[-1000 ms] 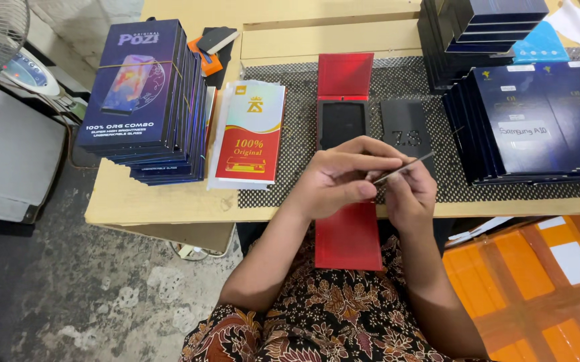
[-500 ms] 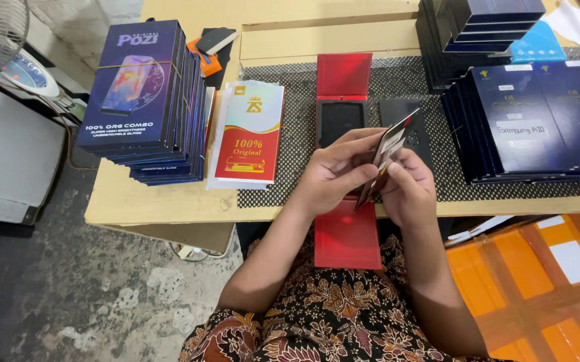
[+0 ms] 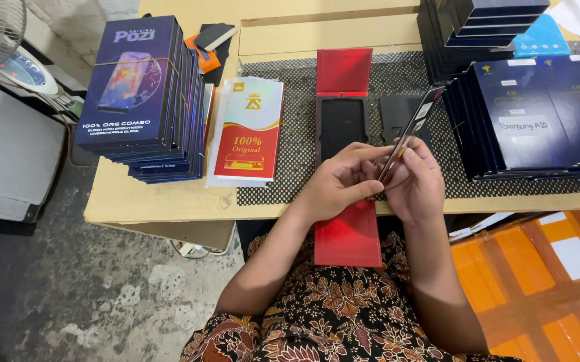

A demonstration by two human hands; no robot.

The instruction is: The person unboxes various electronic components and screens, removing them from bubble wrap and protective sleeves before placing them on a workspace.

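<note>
A thin glass sheet (image 3: pixel 407 134) stands tilted edge-on above the tabletop (image 3: pixel 169 198), pinched by both hands: left hand (image 3: pixel 340 181) grip closed on its lower edge, right hand (image 3: pixel 418 184) likewise. A red open case (image 3: pixel 343 100) lies at 11 o'clock.

Two hands (image 3: pixel 377 181), one glass sheet (image 3: pixel 410 131), one red case (image 3: pixel 343 151).

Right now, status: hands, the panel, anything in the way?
Left hand and right hand both pinch the thin dark panel, tilted edge-on above the open red case. Nothing between hands and case.
</note>
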